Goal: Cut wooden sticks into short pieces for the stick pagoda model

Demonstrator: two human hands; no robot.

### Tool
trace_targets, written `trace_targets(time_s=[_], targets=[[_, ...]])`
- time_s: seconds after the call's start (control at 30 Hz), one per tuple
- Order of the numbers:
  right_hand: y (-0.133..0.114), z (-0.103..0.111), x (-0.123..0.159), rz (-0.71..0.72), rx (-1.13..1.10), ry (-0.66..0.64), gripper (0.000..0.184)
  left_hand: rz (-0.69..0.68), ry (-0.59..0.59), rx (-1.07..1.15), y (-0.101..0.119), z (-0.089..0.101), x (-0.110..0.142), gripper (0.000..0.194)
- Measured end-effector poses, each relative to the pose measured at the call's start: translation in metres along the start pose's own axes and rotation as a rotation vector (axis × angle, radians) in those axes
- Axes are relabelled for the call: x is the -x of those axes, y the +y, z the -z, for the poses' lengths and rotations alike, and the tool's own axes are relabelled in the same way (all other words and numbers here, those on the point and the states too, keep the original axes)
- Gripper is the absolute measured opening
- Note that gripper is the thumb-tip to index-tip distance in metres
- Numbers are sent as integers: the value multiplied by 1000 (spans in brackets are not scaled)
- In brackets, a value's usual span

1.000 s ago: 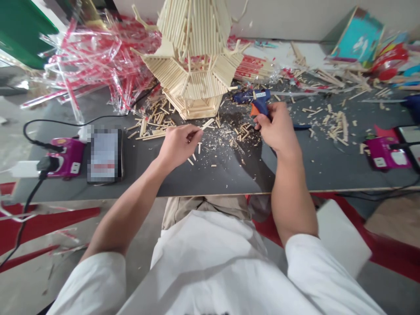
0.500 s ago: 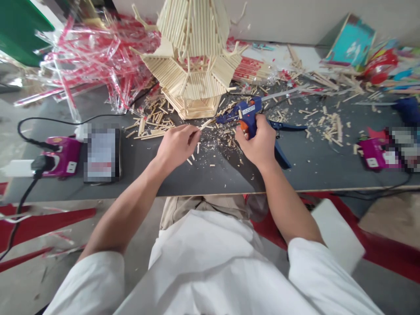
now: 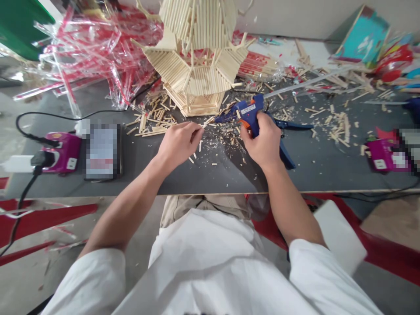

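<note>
My right hand [image 3: 263, 141] is wrapped round the grip of a blue glue gun [image 3: 248, 111] with an orange trigger, and a clear glue stick runs out of its back. Its nozzle points left, at a short wooden stick [image 3: 208, 123] pinched between the fingertips of my left hand [image 3: 181, 142]. Whether nozzle and stick touch I cannot tell. Just behind the two hands stands a tiered pagoda-like model [image 3: 203, 83] built of thin wooden sticks; its top is cut off by the frame. Blue-handled pliers [image 3: 287, 155] lie partly hidden behind my right hand.
Cut sticks [image 3: 157, 114] and crumbs litter the grey table [image 3: 144, 168]. Red-and-clear plastic wrappers [image 3: 98, 57] pile up at back left. A phone [image 3: 103, 151] and a purple power adapter [image 3: 62, 151] with cables lie left. Another purple adapter [image 3: 383, 155] sits right, below a turquoise box [image 3: 364, 37].
The view has shifted slightly, so the model and right-hand items appear a little further right. Both hands keep their holds, with the nozzle still by the stick's end.
</note>
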State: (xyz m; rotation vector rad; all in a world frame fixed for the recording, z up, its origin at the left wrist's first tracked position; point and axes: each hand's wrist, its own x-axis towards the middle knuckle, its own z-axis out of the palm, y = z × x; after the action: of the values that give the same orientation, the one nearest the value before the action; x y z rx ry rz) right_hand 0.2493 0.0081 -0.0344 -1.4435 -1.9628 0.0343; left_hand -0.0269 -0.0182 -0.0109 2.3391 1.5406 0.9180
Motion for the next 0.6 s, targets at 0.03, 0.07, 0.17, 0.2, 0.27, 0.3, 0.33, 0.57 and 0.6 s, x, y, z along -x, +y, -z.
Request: trace_targets(time_s=[0.03, 0.07, 0.17, 0.2, 0.27, 0.3, 0.33, 0.57, 0.6], targets=[[0, 0, 0, -3, 3, -2, 30, 0, -1, -6, 0, 0, 0, 33], [1, 0, 0, -6, 7, -4, 30, 1, -2, -11, 1, 0, 0, 33], [1, 0, 0, -7, 3, -11, 31, 5, 15, -9, 1, 0, -1, 32], [1, 1, 0, -5, -1, -14, 32, 5, 22, -6, 1, 0, -1, 32], [1, 1, 0, 2, -4, -20, 31, 4, 33, -2, 1, -1, 0, 31], [1, 1, 0, 6, -3, -22, 31, 4, 36, 0, 1, 0, 0, 31], [1, 2, 0, 8, 0, -23, 31, 5, 38, 3, 1, 0, 0, 31], [2, 4, 0, -20, -13, -52, 31, 9, 32, 8, 1, 0, 0, 29], [2, 4, 0, -19, -14, -50, 31, 10, 34, 9, 0, 0, 0, 29]])
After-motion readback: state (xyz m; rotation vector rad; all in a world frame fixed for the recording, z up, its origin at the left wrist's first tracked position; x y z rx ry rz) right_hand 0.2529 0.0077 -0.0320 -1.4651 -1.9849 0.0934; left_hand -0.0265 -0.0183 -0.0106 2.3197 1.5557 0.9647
